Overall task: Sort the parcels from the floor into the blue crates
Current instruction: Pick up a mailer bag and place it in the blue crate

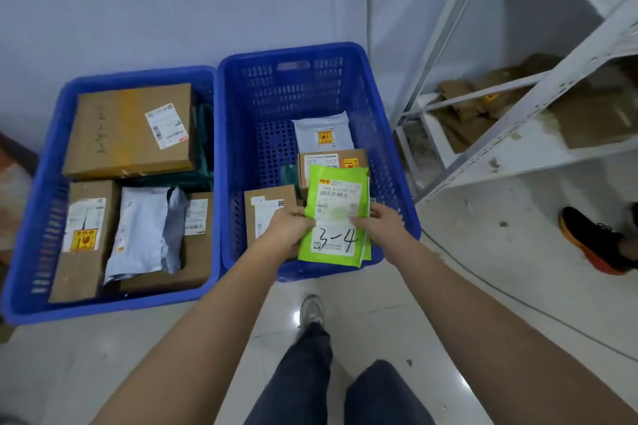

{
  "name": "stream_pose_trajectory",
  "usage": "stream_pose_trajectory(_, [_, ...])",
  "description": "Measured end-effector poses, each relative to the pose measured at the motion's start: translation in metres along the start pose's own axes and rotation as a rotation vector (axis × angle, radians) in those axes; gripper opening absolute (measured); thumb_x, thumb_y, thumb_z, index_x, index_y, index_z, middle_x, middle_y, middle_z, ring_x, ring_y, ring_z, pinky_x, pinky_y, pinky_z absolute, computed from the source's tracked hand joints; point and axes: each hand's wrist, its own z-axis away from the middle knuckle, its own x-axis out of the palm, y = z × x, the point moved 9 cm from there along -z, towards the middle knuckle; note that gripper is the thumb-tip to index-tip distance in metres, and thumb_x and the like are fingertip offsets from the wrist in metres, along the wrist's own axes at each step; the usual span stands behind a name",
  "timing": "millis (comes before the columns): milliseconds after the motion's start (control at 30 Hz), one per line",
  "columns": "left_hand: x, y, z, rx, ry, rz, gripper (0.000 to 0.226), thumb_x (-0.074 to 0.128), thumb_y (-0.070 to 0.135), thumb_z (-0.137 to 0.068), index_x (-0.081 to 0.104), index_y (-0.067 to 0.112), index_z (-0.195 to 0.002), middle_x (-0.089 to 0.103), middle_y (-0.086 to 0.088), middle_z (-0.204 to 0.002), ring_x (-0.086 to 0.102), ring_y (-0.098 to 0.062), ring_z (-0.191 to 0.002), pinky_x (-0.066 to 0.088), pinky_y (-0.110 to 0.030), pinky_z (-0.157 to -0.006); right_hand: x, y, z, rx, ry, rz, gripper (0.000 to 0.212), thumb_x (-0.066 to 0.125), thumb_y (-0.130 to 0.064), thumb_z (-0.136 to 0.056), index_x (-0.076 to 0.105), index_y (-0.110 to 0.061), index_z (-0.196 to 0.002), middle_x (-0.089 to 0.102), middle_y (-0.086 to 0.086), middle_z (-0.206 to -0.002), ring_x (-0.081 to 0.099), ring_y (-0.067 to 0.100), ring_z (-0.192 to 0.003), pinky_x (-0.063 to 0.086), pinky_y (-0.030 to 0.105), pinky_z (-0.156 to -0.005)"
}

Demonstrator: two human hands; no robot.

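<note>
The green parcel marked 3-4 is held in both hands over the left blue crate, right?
Not quite: the head view shows the green parcel, held by the left hand and right hand, over the right blue crate, not the left.

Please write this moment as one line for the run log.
both hands: left hand, right hand grip green parcel | position: over right blue crate | release: not yet

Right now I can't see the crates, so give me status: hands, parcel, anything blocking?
Left hand and right hand both grip green parcel. Parcel held over right blue crate. Drop path clear.
</note>
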Motion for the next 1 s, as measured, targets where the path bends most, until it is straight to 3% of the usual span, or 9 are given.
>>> stream_pose_trajectory(33, [-0.001,0.001,-0.007,-0.011,-0.004,-0.019,0.023,0.051,-0.009,-0.087,0.062,0.001,-0.105,0.064,-0.016,-0.101,0.061,-0.022,-0.077,0.054,-0.022,-0.053,0.003,0.002,-0.007,0.010,0.005,0.006,0.032,0.063,0.002,-0.084,0.062,-0.004,-0.115,0.064,0.015,-0.118,0.063,0.031,-0.104,0.052,0.037,-0.085])
stream_pose_trajectory(167, [0.002,-0.002,-0.040,-0.053,-0.010,-0.086,0.031,0.052,-0.001,-0.090,0.058,-0.002,-0.120,0.062,-0.021,-0.120,0.062,-0.030,-0.101,0.051,-0.033,-0.085,0.003,0.003,-0.032,0.001,0.046,0.093,0.032,0.064,-0.002,-0.085,0.062,-0.005,-0.116,0.064,0.016,-0.117,0.063,0.031,-0.104,0.052,0.041,-0.090])
stream_pose_trajectory(267, [0.015,-0.010,-0.061,-0.100,-0.051,-0.077,0.035,0.052,0.005,-0.092,0.055,0.003,-0.126,0.060,-0.017,-0.126,0.058,-0.031,-0.114,0.048,-0.038,-0.096,-0.003,0.002,-0.051,-0.025,0.066,0.170,0.029,0.063,-0.003,-0.086,0.062,-0.005,-0.115,0.065,0.012,-0.113,0.062,0.027,-0.102,0.052,0.040,-0.090])
stream_pose_trajectory(367, [0.029,-0.019,-0.080,-0.131,-0.080,-0.054,0.032,0.050,0.008,-0.094,0.055,0.007,-0.125,0.060,-0.015,-0.125,0.058,-0.028,-0.112,0.048,-0.031,-0.083,-0.012,0.007,-0.072,-0.021,0.079,0.211,0.022,0.063,-0.004,-0.086,0.063,-0.007,-0.108,0.064,0.008,-0.102,0.060,0.022,-0.093,0.052,0.036,-0.085])
stream_pose_trajectory(533, [0.042,-0.038,-0.116,-0.174,-0.088,-0.025,0.023,0.049,0.002,-0.093,0.057,0.011,-0.112,0.062,-0.012,-0.098,0.058,-0.015,-0.069,0.048,-0.019,-0.051,-0.016,0.022,-0.108,0.040,0.071,0.259,0.029,0.068,-0.005,-0.082,0.067,-0.008,-0.110,0.066,0.007,-0.104,0.062,0.022,-0.094,0.052,0.037,-0.089])
stream_pose_trajectory(700, [0.055,-0.065,-0.147,-0.258,-0.139,-0.131,0.013,0.051,-0.001,-0.090,0.055,0.010,-0.095,0.057,-0.005,-0.072,0.052,-0.018,-0.068,0.040,-0.024,-0.056,-0.016,0.046,-0.136,0.095,0.068,0.335,0.029,0.068,-0.005,-0.082,0.069,-0.006,-0.111,0.069,0.012,-0.109,0.063,0.026,-0.101,0.052,0.040,-0.091])
stream_pose_trajectory(867, [0.066,-0.090,-0.175,-0.330,-0.204,-0.148,0.028,0.048,-0.007,-0.089,0.060,0.009,-0.108,0.063,-0.009,-0.106,0.059,-0.019,-0.085,0.052,-0.024,-0.065,0.002,0.073,-0.158,0.095,-0.110,0.638,0.037,0.053,-0.003,-0.091,0.053,-0.010,-0.126,0.061,0.014,-0.121,0.058,0.030,-0.106,0.049,0.032,-0.083])
stream_pose_trajectory(933, [0.071,-0.096,-0.183,-0.344,-0.231,-0.188,0.033,0.048,-0.013,-0.084,0.061,0.003,-0.110,0.063,-0.016,-0.118,0.061,-0.025,-0.097,0.056,-0.034,-0.074,0.008,0.079,-0.165,0.078,-0.171,0.754,0.041,0.053,-0.006,-0.090,0.048,-0.014,-0.130,0.060,0.013,-0.123,0.057,0.030,-0.108,0.050,0.039,-0.089])
stream_pose_trajectory(1000, [0.075,-0.102,-0.190,-0.361,-0.239,-0.245,0.037,0.052,-0.014,-0.080,0.060,-0.001,-0.114,0.061,-0.020,-0.121,0.059,-0.032,-0.109,0.051,-0.046,-0.092,0.007,0.081,-0.174,0.065,-0.158,0.886,0.040,0.054,-0.010,-0.090,0.049,-0.016,-0.129,0.060,0.011,-0.121,0.058,0.030,-0.108,0.051,0.042,-0.088])
